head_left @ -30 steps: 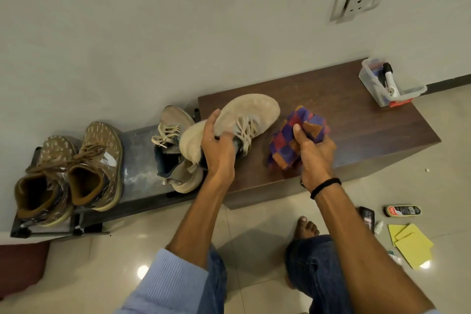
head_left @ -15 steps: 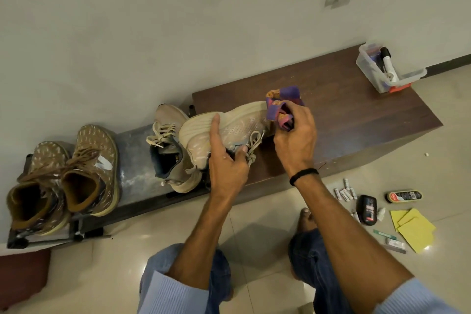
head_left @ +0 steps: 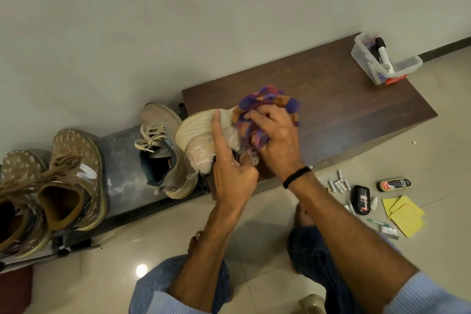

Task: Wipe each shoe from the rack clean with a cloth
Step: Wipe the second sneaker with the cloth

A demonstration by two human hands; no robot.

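So left hand (head_left: 234,178) grips the beige shoe (head_left: 198,132), right hand (head_left: 277,140) fingers (head_left: 257,120) bunch the checked cloth (head_left: 265,99) over its front, probably hidden underneath.

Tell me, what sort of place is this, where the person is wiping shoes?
Most likely a home entryway or hallway: a low shoe rack holding brown boots stands against a plain wall, beside a wooden bench, on a glossy tiled floor with shoe-care items scattered on it.
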